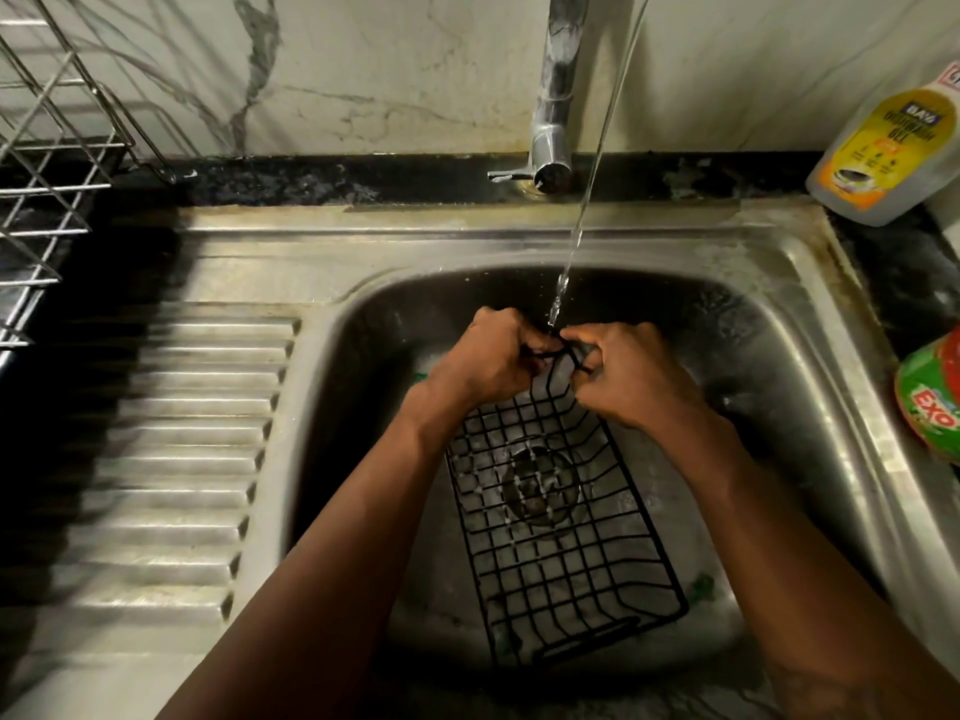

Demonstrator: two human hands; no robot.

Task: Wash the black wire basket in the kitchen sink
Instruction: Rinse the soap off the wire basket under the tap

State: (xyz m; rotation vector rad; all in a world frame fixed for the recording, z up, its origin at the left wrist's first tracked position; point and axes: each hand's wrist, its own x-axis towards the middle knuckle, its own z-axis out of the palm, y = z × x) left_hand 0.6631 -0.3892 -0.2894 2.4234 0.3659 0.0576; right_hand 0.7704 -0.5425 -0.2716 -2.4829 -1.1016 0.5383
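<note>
– Stainless steel kitchen sink with a ribbed drainboard on the left. The black rectangular wire basket lies inside the basin, right over the drain. Its near end is down by the sink floor and its far end is raised under the thin stream of tap water. How's that thing going to handle wet?

– Light and stiff, I'd guess. It looks like a coated wire grid, so it shouldn't flex much, but it'll be slick once it's wet or soapy. Thin wires dig into fingers, so I'd take it by the thicker rim wire, not the mesh. It's long too, so it'll probably want to swing if it's held by one end only.

– That's pretty much where they've got it. Left hand is curled tight around the far rim. Right hand pinches the same end just beside it, fingers bent in close on the wire. Both are clamped down narrow on the basket, nothing else held.

– Stream lands right between the two hands, so I reckon that end's getting the rinse. Can't tell if there's any soap on it.
</note>
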